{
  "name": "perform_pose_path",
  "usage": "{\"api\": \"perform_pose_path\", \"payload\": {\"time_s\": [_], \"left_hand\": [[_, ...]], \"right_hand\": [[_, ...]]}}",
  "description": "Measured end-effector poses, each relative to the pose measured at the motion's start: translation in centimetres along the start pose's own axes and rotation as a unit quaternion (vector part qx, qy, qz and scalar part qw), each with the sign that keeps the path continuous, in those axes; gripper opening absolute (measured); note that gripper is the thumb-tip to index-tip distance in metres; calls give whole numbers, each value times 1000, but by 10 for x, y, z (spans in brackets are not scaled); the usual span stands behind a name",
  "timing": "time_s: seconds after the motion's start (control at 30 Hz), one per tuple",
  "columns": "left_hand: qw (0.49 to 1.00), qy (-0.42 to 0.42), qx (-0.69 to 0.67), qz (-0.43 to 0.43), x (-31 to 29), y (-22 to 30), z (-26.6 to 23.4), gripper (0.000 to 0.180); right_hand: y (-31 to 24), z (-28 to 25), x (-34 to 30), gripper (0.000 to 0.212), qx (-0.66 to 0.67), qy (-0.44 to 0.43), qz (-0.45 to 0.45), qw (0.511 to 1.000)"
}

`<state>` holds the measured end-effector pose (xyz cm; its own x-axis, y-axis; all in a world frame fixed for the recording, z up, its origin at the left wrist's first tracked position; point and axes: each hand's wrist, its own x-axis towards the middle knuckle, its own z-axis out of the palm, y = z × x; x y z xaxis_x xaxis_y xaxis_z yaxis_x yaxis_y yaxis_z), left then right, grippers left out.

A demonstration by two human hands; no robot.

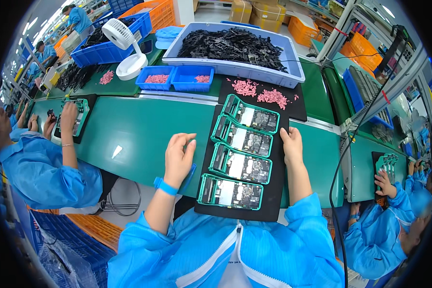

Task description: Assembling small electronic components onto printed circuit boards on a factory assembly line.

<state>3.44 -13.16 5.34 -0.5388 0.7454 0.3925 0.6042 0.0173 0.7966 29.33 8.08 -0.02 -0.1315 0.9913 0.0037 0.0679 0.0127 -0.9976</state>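
A long black board [278, 192] lies before me on the green work surface, its near end close to my body. Four would exceed the count, so several open green-framed trays [235, 192] stand in a column on it, each holding a phone-like device with exposed circuit boards and a silvery-white block. My right hand [293, 144] is at the board's right edge, its thumb side over the edge. Left of the board, my left hand [179, 156] hangs over the surface, fingers loosely bent and apart, holding nothing. A blue wrist strap [166, 186] circles my left wrist.
Pink small parts [272, 97] lie in piles beyond the trays. Two blue bins [192, 79] hold more. A large pale tub [293, 62] of black parts stands behind, beside a white fan [132, 65]. Co-workers sit left [53, 168] and right [379, 240]. A black cable [338, 192] hangs right.
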Motion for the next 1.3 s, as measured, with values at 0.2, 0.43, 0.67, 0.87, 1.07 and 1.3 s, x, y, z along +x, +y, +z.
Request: {"api": "perform_pose_path", "payload": {"time_s": [0.2,0.43,0.67,0.87,1.07,1.3], "left_hand": [[999,-29,-2,-22,6,-42,6,9],[998,-56,21,12,9,-36,13,6],[997,-75,17,-2,4,-37,3,4],[982,-173,65,31,15,-20,0,13],[950,-302,76,18,63,28,-31,20],[919,-275,88,268,124,86,-10,18]], "right_hand": [[-12,-33,-45,18,177,49,47,982],[5,-141,-75,14,249,316,-37,915],[-2,-271,-76,14,224,468,-153,841],[13,-362,-62,18,76,563,-132,812],[9,-340,-65,36,-94,557,-70,822],[-41,-209,-82,45,-551,317,-197,746]]}}
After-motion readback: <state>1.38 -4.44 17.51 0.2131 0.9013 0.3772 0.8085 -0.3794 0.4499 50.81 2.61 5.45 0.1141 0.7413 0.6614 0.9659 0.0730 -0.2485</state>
